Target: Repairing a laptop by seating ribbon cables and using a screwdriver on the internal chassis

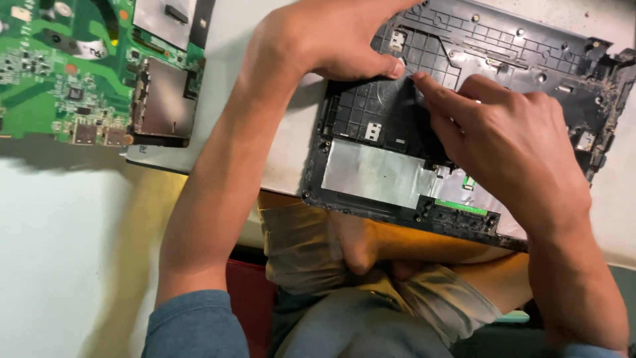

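The black laptop casing panel (397, 119) lies inner side up in the upper right of the frame, its lower edge overhanging the white table (59, 252). The left hand (318, 36) presses its thumb on the panel, fingers curled. The right hand (517, 146) points its index fingertip beside that thumb. A green circuit board (59, 73) sits upper left.

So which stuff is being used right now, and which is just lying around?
Being used:
- black laptop shell, both hands on it
- left hand, thumb pressing the shell
- right hand, fingers poking the ribbed inside
- silver foil patch on the shell

Just lying around:
- green circuit board, off to the left
- white table
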